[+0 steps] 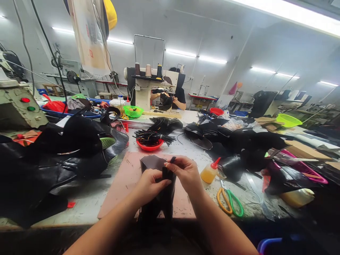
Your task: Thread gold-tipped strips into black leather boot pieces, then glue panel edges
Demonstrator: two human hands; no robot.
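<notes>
A black leather-like piece stands over the front of the pink board, its pale inner side showing at the top. My left hand is closed on its upper edge, thumb pressed on the dark material. Close beside it, my right hand pinches a narrow black strip between thumb and fingers, against that same edge. Whether the strip is joined to the piece cannot be made out. To the right are a glue bottle with a red nozzle and scissors with orange and green handles.
The pink board lies under my hands. Beyond it, a red bowl holds black strips. Black leather pieces are heaped at left and right. Across the table a person works at a sewing machine.
</notes>
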